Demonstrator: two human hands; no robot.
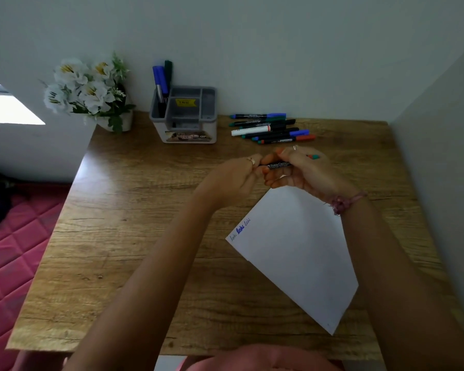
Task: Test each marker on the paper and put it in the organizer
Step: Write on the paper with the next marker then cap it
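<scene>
Two markers point(162, 81) stand in the organizer point(184, 116); both hands point(233, 178) point(306, 170) hold another marker point(279, 165); seven wait by the worktop's point(118, 236) far edge.

markers on table point(271, 128): 7 | in organizer point(188, 116): 2 | held point(279, 165): 1 | paper point(292, 250): 1

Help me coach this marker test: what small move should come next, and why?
Probably pull the cap off: both hands grip the black marker, the left hand at one end, the right hand round the barrel, above the paper, which shows three blue scribbles and none from this one yet.
</scene>
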